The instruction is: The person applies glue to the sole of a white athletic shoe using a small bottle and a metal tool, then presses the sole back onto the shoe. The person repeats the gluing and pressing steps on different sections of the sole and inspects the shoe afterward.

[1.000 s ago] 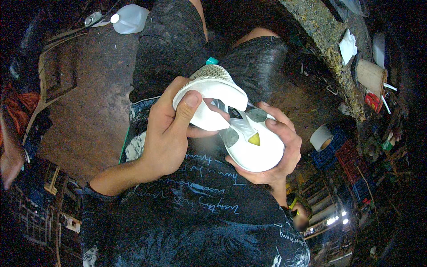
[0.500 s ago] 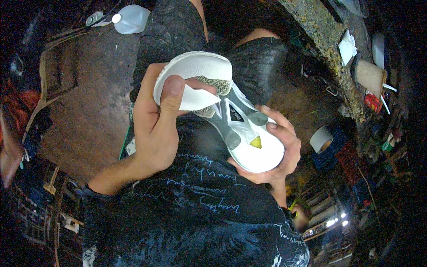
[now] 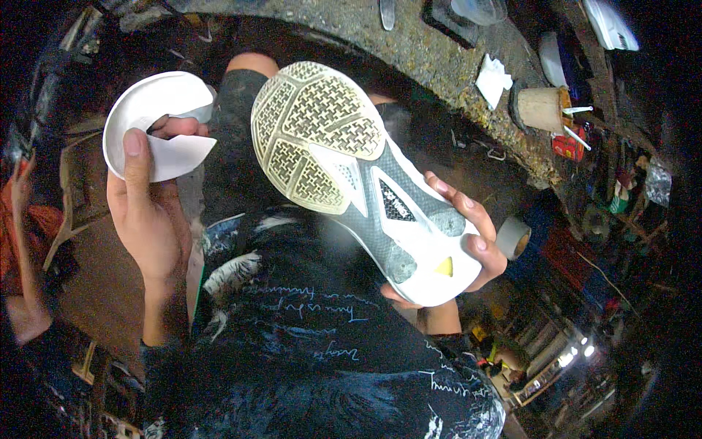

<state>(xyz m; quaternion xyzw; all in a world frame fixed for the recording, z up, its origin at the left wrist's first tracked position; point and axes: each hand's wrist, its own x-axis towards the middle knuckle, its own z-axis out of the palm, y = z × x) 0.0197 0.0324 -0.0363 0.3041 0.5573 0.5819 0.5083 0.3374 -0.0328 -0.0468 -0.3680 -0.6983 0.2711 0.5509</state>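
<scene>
My left hand point(image 3: 150, 223) grips a curved white sole piece point(image 3: 164, 91), thumb on its face and fingertips showing through its wedge-shaped gap. To its right, a shoe point(image 3: 322, 124) is tilted with its underside toward me. Worn cream tread covers the wide end, grey and white panels the waist. My right hand point(image 3: 482, 245) wraps the narrow, smooth white end, which has a small yellow triangle; part of that hand is hidden behind the shoe. The sole piece and the shoe are apart.
A rough ledge point(image 3: 431, 66) runs along the far side, holding a crumpled white paper point(image 3: 493, 80) and a tan pot point(image 3: 541, 110) with white sticks. A roll of tape point(image 3: 513, 238) lies beyond my right hand. Another person's arm point(image 3: 29, 249) shows at far left.
My left hand has drawn the white sole piece left, off the shoe's wide end, baring the tread there. The view has shifted, showing more of the ledge.
</scene>
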